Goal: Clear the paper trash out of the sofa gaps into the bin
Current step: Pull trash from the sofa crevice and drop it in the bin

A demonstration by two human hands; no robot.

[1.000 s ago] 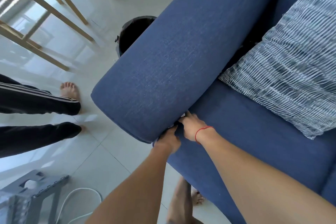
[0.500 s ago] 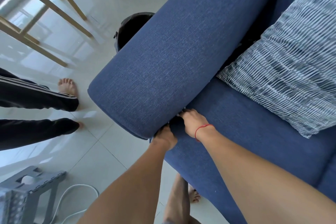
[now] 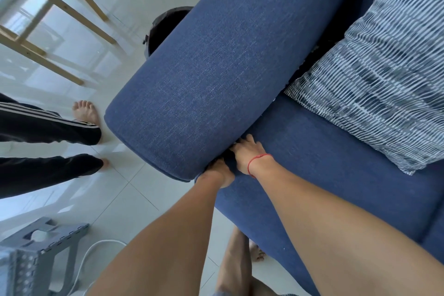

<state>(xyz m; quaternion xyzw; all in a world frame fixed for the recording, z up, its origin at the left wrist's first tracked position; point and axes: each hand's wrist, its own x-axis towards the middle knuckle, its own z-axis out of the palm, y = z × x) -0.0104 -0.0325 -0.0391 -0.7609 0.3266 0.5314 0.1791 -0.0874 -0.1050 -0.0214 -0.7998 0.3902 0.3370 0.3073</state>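
Note:
Both my hands are at the front end of the gap between the blue sofa armrest (image 3: 216, 74) and the seat cushion (image 3: 331, 158). My left hand (image 3: 219, 172) presses against the armrest's lower edge, its fingers tucked into the gap. My right hand (image 3: 248, 154), with a red string on the wrist, has its fingertips pushed into the gap from the seat side. No paper shows in the gap now; what the fingers hold is hidden. The black bin (image 3: 168, 29) stands on the floor behind the armrest, mostly hidden by it.
A striped blue-and-white pillow (image 3: 384, 67) lies on the seat to the right. Another person's legs and bare feet (image 3: 84, 113) stand on the tiled floor at left. A grey folding stool (image 3: 36, 252) and a white cable (image 3: 96, 250) sit near left. Wooden legs (image 3: 60, 7) rise at the back left.
A small white scrap seen at my right fingertips a second ago is no longer visible. Both hands have pushed slightly deeper into the gap and spread apart.

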